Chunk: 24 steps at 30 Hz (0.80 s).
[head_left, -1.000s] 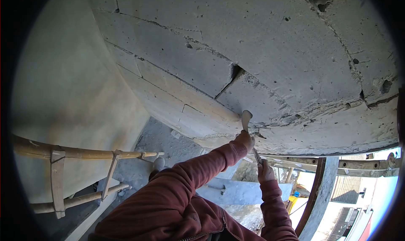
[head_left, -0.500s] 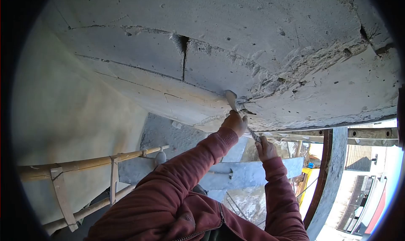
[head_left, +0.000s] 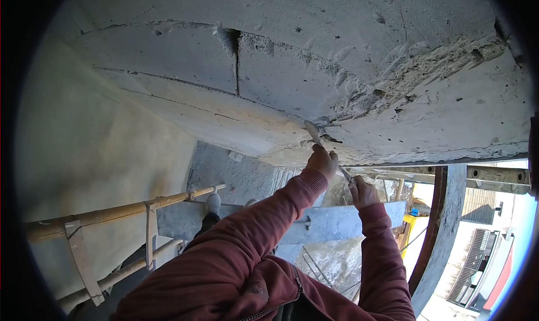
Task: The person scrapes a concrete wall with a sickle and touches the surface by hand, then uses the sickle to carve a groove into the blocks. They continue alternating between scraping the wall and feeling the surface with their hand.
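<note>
A long, narrow tool with a flat pale blade (head_left: 312, 131) reaches up to the rough concrete surface (head_left: 292, 90). Its tip lies at a joint line, beside a small dark gap in the concrete. My left hand (head_left: 321, 162) is wrapped round the tool just below the blade. Lower down and to the right, my right hand (head_left: 364, 193) grips the far end of the handle, with fingers closed. The exact kind of tool I cannot tell.
A bamboo pole rail (head_left: 112, 210) with wooden slats runs along the left. Grey planks (head_left: 342, 222) lie below my arms, and a shoe (head_left: 213, 203) stands on one. A curved grey beam (head_left: 443, 231) rises at right. Broken concrete runs across the upper right.
Both hands and the tool have shifted slightly right in view, with the blade still at the joint. The camera view has moved a little, and more of the shoe and leg shows.
</note>
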### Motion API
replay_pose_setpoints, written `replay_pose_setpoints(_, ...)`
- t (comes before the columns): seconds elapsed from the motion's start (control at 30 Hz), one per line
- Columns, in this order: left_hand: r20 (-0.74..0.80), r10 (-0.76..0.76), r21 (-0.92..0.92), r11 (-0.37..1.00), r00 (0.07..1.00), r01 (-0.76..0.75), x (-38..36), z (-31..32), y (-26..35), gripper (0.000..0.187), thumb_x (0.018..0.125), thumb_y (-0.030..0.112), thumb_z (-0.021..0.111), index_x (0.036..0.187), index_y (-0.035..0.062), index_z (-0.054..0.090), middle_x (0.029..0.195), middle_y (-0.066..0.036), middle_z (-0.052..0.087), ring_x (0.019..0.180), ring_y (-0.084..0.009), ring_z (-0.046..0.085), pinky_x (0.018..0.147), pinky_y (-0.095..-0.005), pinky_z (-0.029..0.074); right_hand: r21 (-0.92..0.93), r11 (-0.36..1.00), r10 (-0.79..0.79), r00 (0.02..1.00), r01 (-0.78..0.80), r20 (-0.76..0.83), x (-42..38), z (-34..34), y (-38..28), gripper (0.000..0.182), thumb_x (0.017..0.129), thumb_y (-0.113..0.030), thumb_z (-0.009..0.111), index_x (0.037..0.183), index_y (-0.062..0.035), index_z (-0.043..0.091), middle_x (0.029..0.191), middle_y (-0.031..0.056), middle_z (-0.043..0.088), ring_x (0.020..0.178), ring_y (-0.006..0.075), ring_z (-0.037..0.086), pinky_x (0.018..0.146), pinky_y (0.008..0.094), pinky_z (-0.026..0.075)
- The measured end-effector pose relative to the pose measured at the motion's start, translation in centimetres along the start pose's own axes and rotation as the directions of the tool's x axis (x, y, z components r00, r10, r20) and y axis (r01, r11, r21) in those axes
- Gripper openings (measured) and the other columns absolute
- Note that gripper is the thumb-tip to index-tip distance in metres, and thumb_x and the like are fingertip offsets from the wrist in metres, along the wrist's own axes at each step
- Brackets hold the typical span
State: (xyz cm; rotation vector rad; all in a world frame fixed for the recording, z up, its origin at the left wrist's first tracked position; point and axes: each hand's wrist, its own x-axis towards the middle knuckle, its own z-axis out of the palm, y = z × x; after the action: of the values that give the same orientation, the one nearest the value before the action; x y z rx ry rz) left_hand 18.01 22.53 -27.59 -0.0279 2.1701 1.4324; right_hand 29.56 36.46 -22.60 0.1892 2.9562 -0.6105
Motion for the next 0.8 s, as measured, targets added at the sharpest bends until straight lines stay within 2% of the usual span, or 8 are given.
replay_pose_setpoints(0.03, -0.002, -0.053, -0.067, 0.996, 0.999, 0.052, 1.4, 1.3, -1.8, 0.042, 0.083, 0.028, 0.048, 0.097, -0.0098, 0.034, 0.078, -0.028, 0.058, 0.055, -0.0354, 0.061, 0.047, -0.0419, 0.052, -0.053, 0.998, 0.025, 0.997, -0.021, 0.067, 0.8, -0.2, -0.7, 0.028, 0.085, -0.034, 0.050, 0.092, -0.0067, 0.052, 0.067, 0.0186, 0.059, 0.063, 0.0396, 0.058, 0.057, 0.0461, 0.046)
replay_pose_setpoints(0.1, -0.011, -0.221, -0.368, 0.908, 0.975, 0.201, 2.2, -2.4, -1.6, 0.034, 0.084, 0.027, 0.048, 0.091, -0.0057, 0.040, 0.065, -0.016, 0.057, 0.045, -0.0240, 0.058, 0.037, -0.0354, 0.050, -0.164, 0.985, 0.068, 0.988, -0.044, 0.141, 3.4, 0.2, -4.1, 0.030, 0.086, -0.036, 0.048, 0.090, -0.0060, 0.051, 0.068, 0.0184, 0.060, 0.063, 0.0391, 0.059, 0.058, 0.0472, 0.046)
replay_pose_setpoints(0.17, -0.003, -0.290, -0.470, 0.845, 0.957, 0.255, 5.6, -4.9, -5.3, 0.028, 0.085, 0.023, 0.043, 0.076, -0.0038, 0.048, 0.059, -0.012, 0.055, 0.041, -0.0213, 0.054, 0.036, -0.0342, 0.050, -0.227, 0.973, 0.061, 0.986, -0.025, 0.153, 5.9, 2.0, -8.1, 0.032, 0.087, -0.037, 0.045, 0.088, -0.0058, 0.049, 0.068, 0.0187, 0.060, 0.064, 0.0391, 0.059, 0.059, 0.0480, 0.046)
replay_pose_setpoints(0.3, -0.003, -0.302, -0.421, 0.865, 0.953, 0.273, 4.8, -6.5, -5.4, 0.028, 0.086, 0.022, 0.043, 0.091, -0.0063, 0.040, 0.062, -0.013, 0.056, 0.041, -0.0215, 0.055, 0.037, -0.0347, 0.050, -0.191, 0.981, 0.050, 0.987, -0.021, 0.151, 5.6, 3.4, -8.9, 0.030, 0.088, -0.037, 0.044, 0.089, -0.0065, 0.048, 0.067, 0.0200, 0.060, 0.064, 0.0397, 0.058, 0.059, 0.0477, 0.046)
replay_pose_setpoints(0.43, 0.080, -0.122, -0.251, 0.958, 0.989, 0.138, 2.5, 0.6, -2.2, 0.032, 0.085, 0.021, 0.047, 0.099, -0.0054, 0.036, 0.066, -0.016, 0.057, 0.044, -0.0210, 0.057, 0.038, -0.0340, 0.051, -0.140, 0.988, 0.079, 0.995, -0.071, 0.056, 1.1, -1.1, -4.1, 0.022, 0.086, -0.028, 0.050, 0.083, -0.0062, 0.050, 0.067, 0.0191, 0.060, 0.064, 0.0383, 0.059, 0.055, 0.0466, 0.046)
replay_pose_setpoints(0.6, 0.091, -0.173, -0.559, 0.806, 0.981, 0.194, 2.1, -3.0, -1.3, 0.024, 0.085, 0.020, 0.046, 0.082, -0.0044, 0.046, 0.061, -0.012, 0.054, 0.044, -0.0190, 0.056, 0.038, -0.0330, 0.051, -0.292, 0.950, 0.144, 0.983, -0.106, 0.115, 3.2, -2.1, -8.0, 0.028, 0.085, -0.034, 0.049, 0.083, -0.0057, 0.050, 0.066, 0.0200, 0.059, 0.065, 0.0406, 0.058, 0.058, 0.0496, 0.045)
replay_pose_setpoints(0.77, 0.170, -0.241, -0.537, 0.790, 0.956, 0.295, 2.3, -3.3, -1.6, 0.023, 0.086, 0.019, 0.045, 0.087, -0.0043, 0.043, 0.061, -0.012, 0.054, 0.044, -0.0185, 0.055, 0.039, -0.0343, 0.052, -0.229, 0.962, 0.171, 0.982, -0.148, 0.083, 2.4, -2.0, -9.4, 0.031, 0.084, -0.037, 0.050, 0.083, -0.0058, 0.052, 0.065, 0.0206, 0.059, 0.065, 0.0406, 0.058, 0.057, 0.0484, 0.045)
replay_pose_setpoints(0.8, 0.130, -0.170, -0.525, 0.824, 0.977, 0.213, 1.2, -2.7, -0.6, 0.026, 0.086, 0.018, 0.044, 0.094, -0.0058, 0.040, 0.064, -0.015, 0.055, 0.044, -0.0203, 0.056, 0.040, -0.0356, 0.053, -0.209, 0.968, 0.154, 0.986, -0.137, 0.069, 1.8, -3.2, -9.0, 0.030, 0.084, -0.036, 0.052, 0.082, -0.0058, 0.052, 0.065, 0.0202, 0.059, 0.064, 0.0397, 0.058, 0.057, 0.0475, 0.045)
